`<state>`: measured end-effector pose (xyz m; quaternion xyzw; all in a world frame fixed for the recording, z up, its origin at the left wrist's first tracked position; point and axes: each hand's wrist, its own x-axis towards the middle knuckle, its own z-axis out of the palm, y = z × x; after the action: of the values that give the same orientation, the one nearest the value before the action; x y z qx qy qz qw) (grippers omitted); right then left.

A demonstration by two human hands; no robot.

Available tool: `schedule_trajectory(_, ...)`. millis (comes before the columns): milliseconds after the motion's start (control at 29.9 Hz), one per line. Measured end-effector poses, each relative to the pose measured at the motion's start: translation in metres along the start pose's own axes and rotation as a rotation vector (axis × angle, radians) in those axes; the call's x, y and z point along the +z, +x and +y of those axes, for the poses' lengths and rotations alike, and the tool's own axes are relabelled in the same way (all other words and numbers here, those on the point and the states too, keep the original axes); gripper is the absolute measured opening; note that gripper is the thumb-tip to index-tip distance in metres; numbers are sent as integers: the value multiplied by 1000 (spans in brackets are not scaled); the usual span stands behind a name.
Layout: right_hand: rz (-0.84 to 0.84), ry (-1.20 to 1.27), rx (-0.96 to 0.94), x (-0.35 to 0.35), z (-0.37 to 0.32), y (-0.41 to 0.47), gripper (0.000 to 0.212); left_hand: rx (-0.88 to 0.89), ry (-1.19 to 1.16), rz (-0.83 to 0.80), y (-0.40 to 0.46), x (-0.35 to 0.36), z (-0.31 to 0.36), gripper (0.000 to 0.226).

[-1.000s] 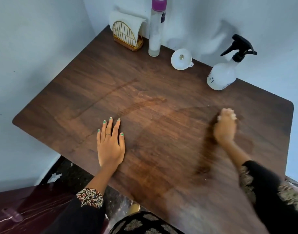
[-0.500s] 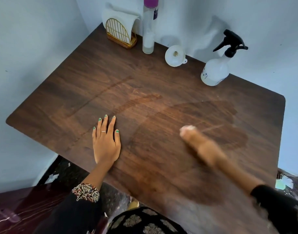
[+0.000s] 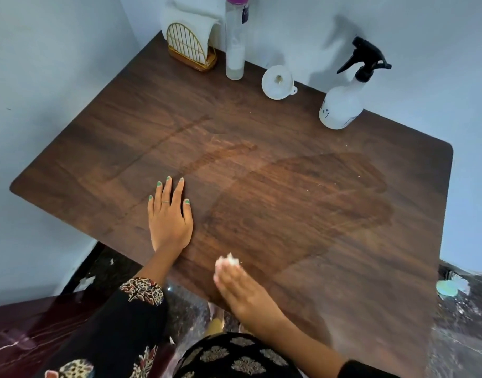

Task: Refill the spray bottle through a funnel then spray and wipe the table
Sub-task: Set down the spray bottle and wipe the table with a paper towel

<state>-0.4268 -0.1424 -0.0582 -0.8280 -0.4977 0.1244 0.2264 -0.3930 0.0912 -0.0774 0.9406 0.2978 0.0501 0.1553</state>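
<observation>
My left hand lies flat on the dark wooden table, fingers straight. My right hand, blurred by motion, is near the table's front edge and presses a small white wad of tissue against the wood. A broad damp patch darkens the right half of the tabletop. The white spray bottle with a black trigger head stands at the back right, and the white funnel lies to its left.
A tall clear bottle with a purple cap and a gold wire napkin holder with white tissues stand at the back left corner. Pale walls close in behind and to the left. Small white crumbs dot the damp patch.
My right hand with the tissue has swept from the right middle of the table leftward and toward me to the front edge. My left hand has stayed flat in place.
</observation>
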Motion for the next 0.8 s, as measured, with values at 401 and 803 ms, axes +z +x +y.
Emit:
schedule_trajectory(401,445,-117,1171,-136,212,-64,51,13,12,-7,-2,-1,1,49)
schedule_trajectory(803,73,-46,72,41,-45,-7,58,12,17,-7,-2,1,0,49)
